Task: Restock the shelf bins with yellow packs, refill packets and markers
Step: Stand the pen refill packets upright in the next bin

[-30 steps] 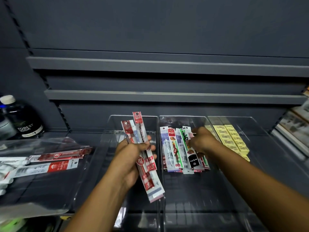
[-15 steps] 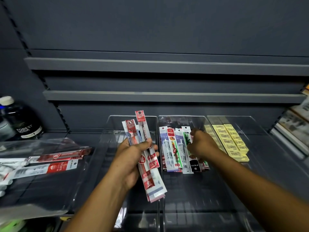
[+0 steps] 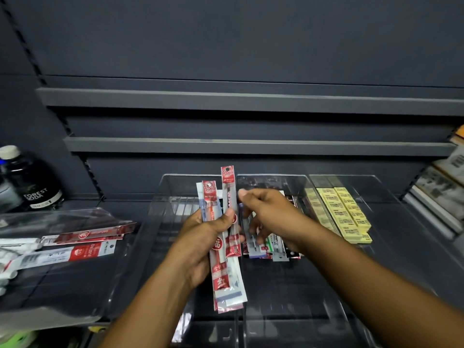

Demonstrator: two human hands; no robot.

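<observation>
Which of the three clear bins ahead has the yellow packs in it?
The rightmost bin: yellow packs lie in rows along its left side. The middle bin holds refill packets.

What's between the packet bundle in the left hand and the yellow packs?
Head view: the right hand, over the refill packets lined up in the middle bin. The bundle is left of it, the yellow packs right.
</observation>
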